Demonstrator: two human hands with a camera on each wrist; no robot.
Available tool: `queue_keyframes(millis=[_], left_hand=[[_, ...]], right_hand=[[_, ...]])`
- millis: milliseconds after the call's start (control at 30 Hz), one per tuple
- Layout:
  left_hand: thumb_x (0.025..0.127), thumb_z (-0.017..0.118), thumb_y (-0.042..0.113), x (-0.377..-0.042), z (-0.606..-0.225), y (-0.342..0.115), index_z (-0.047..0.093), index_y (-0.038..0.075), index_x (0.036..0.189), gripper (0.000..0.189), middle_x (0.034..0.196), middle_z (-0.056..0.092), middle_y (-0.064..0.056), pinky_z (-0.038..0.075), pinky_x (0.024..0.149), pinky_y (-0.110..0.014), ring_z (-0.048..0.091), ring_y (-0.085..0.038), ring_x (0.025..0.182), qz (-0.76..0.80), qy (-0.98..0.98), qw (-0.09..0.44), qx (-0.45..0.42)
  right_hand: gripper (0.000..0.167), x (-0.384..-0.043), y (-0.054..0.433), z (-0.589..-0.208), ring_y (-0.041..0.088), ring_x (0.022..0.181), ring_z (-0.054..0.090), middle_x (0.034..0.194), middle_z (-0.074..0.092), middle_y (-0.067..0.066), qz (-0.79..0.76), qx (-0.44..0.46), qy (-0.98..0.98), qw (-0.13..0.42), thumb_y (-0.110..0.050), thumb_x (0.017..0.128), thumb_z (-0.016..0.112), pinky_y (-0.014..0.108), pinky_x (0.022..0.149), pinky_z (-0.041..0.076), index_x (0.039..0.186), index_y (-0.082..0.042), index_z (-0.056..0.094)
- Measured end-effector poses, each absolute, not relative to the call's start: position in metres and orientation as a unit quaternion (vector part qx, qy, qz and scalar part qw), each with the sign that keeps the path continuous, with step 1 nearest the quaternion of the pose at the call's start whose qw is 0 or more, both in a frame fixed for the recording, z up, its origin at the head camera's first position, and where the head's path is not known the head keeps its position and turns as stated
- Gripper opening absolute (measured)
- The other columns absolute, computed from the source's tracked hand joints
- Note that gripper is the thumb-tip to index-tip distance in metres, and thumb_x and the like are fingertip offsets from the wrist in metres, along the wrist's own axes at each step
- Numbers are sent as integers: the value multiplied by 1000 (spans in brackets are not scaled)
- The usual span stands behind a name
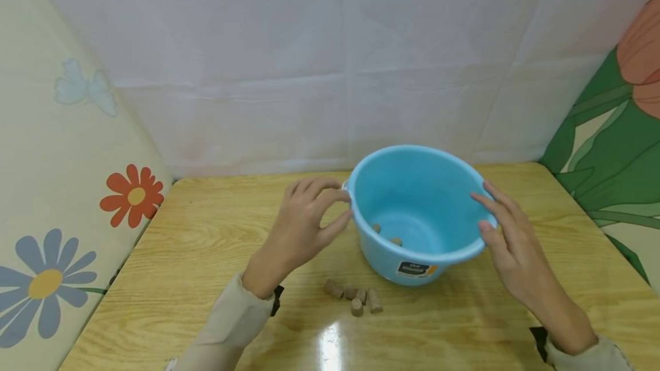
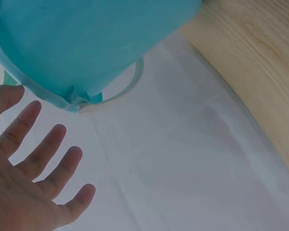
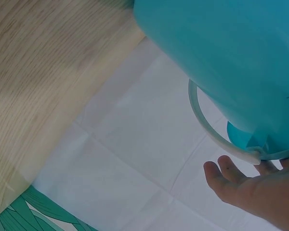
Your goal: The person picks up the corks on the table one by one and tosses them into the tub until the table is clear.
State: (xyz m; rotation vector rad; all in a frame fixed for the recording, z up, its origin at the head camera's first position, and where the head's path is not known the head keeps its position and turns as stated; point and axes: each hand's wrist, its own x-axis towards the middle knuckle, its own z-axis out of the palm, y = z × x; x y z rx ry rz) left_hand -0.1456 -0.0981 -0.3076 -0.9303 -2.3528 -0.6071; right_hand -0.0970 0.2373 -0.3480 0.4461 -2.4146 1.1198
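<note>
A light blue plastic bucket [image 1: 419, 256] stands on the wooden table, its mouth facing up. Beside its left rim is my left hand [image 1: 304, 219], thumb and forefinger tips at the edge. The left wrist view shows that hand's fingers [image 2: 50, 144] spread apart, near where the pale handle [image 2: 135, 79] joins the bucket. On the opposite side, my right hand [image 1: 515, 245] touches the rim with loosely extended fingers, thumb and forefinger tips over the edge. A few small brown cork-like pieces [image 1: 396, 241] lie inside the bucket, partly hidden by the front wall.
Several more brown cork-like pieces [image 1: 357, 307] lie on the table [image 1: 206, 279] in front of the bucket. A white cloth [image 1: 258, 102] hangs behind the table. Flower-patterned panels flank it on the left [image 1: 31, 147] and right [image 1: 613, 147].
</note>
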Motion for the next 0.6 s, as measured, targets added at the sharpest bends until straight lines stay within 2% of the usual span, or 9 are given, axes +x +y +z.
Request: queue_keyframes(millis=[200,367,600], left_hand=[[89,75,25,-143,-313,-103,71,16,108,21,117,67,-6,44,99,-50,58,-26,111,-215,-875,264,-345],[88,76,27,-141,-319,-107,71,16,106,21,116,67,-5,44,100,-51,58,-26,111,-206,-881,261,-337],[89,75,27,-136,-329,-115,72,16,105,20,117,67,-6,43,99,-50,58,-27,112,-206,-895,232,-321]], right_hand=[[45,-97,237,-348,7,148,21,161,28,15,404,162,-872,223,-9,101,45,71,113,16,146,-9,48],[45,-97,237,-349,10,149,21,162,28,13,403,162,-873,223,-9,101,45,71,113,16,146,-10,48],[45,-97,238,-348,32,149,23,162,28,13,402,162,-874,222,-9,101,45,71,113,16,146,-10,48]])
